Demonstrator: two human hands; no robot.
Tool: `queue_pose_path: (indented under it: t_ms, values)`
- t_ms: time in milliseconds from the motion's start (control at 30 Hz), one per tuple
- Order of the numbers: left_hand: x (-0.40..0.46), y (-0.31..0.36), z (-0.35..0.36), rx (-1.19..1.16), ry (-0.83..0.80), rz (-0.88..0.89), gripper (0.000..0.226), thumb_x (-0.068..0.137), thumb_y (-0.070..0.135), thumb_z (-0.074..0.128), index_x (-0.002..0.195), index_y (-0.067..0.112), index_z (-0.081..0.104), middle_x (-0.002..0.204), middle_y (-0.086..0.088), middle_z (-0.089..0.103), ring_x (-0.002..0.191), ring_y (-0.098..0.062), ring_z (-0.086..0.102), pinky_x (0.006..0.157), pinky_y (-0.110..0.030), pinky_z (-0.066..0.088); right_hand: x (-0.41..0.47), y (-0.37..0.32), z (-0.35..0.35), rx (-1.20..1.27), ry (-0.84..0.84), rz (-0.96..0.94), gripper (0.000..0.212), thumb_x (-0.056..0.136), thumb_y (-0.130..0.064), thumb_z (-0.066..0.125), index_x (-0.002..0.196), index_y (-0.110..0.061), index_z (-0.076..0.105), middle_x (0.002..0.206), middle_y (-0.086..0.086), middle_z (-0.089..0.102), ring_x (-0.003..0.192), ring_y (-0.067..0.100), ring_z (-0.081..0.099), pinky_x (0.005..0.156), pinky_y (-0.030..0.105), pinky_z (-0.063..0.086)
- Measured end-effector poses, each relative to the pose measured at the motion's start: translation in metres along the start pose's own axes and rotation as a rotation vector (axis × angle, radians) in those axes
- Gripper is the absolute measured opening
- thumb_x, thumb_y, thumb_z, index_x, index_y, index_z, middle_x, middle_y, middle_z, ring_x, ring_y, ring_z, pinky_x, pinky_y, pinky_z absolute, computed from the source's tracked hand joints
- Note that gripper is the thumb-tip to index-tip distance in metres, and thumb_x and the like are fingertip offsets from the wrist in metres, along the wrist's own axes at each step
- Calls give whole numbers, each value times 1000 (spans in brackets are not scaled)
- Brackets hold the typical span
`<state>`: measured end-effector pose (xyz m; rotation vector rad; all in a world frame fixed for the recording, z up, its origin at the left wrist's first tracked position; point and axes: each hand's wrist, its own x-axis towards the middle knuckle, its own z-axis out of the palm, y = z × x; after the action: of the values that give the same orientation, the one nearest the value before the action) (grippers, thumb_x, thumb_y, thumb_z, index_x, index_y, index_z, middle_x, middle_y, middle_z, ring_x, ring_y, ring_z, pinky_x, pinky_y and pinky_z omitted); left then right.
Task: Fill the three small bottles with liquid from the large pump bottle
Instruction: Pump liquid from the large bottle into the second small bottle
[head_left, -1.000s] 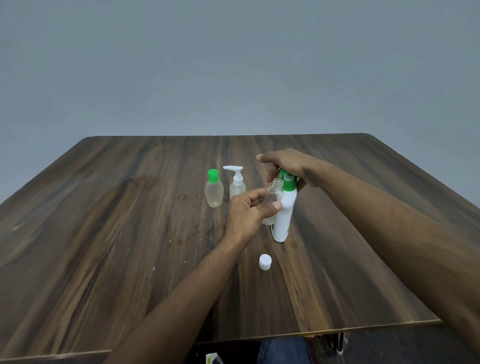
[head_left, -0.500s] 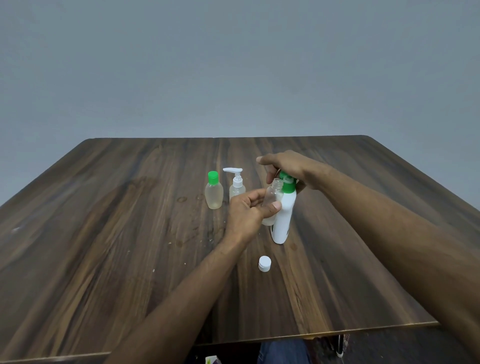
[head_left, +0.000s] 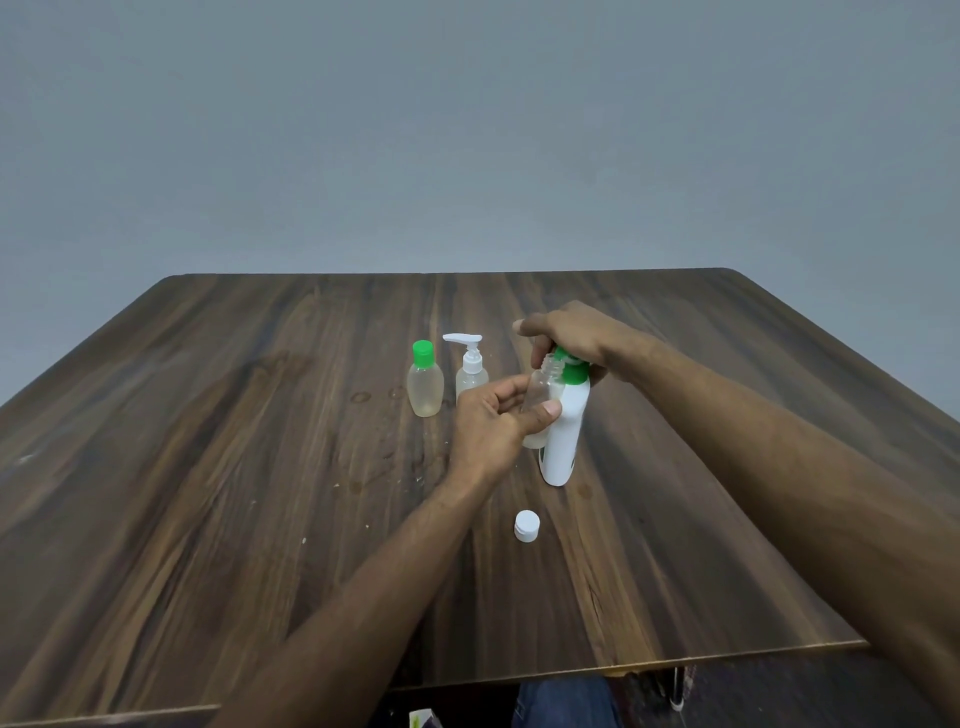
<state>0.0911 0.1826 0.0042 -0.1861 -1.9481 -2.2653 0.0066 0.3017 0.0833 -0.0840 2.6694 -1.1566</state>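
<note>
**Pumping under way at third bottle; almost no change from half a second ago**

Head view. Compared with the two earlier frames: only a slight downward drift of the whole scene, consistent with head motion. Hands, bottles and cap in the same arrangement. No liquid stream discernible. Judged: filling still in progress, not finished.

Left hand (head_left: 493, 421) wrapped around the open bottle (head_left: 543, 395), thumb across its front, neck held just under the pump head at about 9 o'clock of it. Bottle tilted slightly, touching the pump bottle (head_left: 566, 436).

Right hand (head_left: 569, 335) laid over the green pump top, fingers bent over it and pressing down; wrist toward 3 o'clock.

Pump bottle standing on the table (head_left: 208, 467), centre. White cap (head_left: 527, 525) lying loose at 6 o'clock of it. Green-capped bottle (head_left: 426, 384) and small pump bottle (head_left: 471, 369) at 9 o'clock, side by side, closed, both apparently holding liquid.
</note>
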Motion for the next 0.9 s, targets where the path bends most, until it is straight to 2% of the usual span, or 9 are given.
queue_pose_path:
  t_ms: [133, 267, 400, 533, 667, 800, 900]
  values:
    - [1, 2, 0, -7, -6, -1, 31, 77, -3, 71, 107, 1, 68, 96, -8, 72, 85, -9, 68, 77, -21, 54, 0, -2, -3, 16, -53, 24, 49, 93, -58, 59, 91, -9, 67, 90, 7, 74, 75, 24, 68, 67, 34, 53]
    - [1, 1, 0, -11, -2, -12, 30, 77, -3, 72, 106, 2, 69, 95, -8, 73, 84, -10, 68, 74, -20, 54, 2, -2, 1, -23, -13, 20, 40, 97, -43, 58, 91, -5, 69, 81, 9, 69, 65, 24, 64, 64, 33, 52]
    - [2, 1, 0, 6, 7, -4, 29, 77, -3, 72, 105, 3, 69, 94, -6, 73, 83, -9, 68, 73, -20, 54, 4, 0, 3, -32, 35, -5, 32, 97, -29, 56, 88, -3, 71, 82, 12, 68, 63, 26, 62, 61, 32, 53]
    - [2, 0, -1, -6, -5, -17, 30, 76, -3, 72, 105, 3, 69, 92, -5, 73, 82, -9, 69, 73, -20, 54, 4, 1, 2, -24, 3, -9, 42, 96, -45, 59, 88, -5, 69, 78, 8, 68, 64, 25, 64, 66, 33, 53]
    - [3, 0, -1, 3, -11, -12, 30, 77, -3, 72, 107, 1, 69, 94, -8, 73, 84, -10, 69, 73, -20, 54, 6, 2, -3, 18, -63, 15, 42, 91, -56, 61, 80, -15, 61, 94, 7, 76, 77, 26, 70, 72, 37, 55]
    - [4, 0, -1, -1, -12, -23, 32, 76, -2, 73, 108, -1, 68, 98, -11, 73, 85, -12, 69, 73, -21, 54, 6, 1, 0, -38, -38, 11, 36, 97, -41, 57, 92, -7, 68, 84, 7, 70, 68, 25, 66, 67, 35, 53]
    - [4, -2, -1, 12, -9, -16, 32, 76, -1, 73, 108, 0, 69, 97, -9, 73, 85, -12, 69, 73, -21, 54, 7, 2, 2, -52, 3, 2, 33, 98, -32, 55, 90, -3, 70, 83, 12, 68, 64, 26, 63, 62, 33, 52]
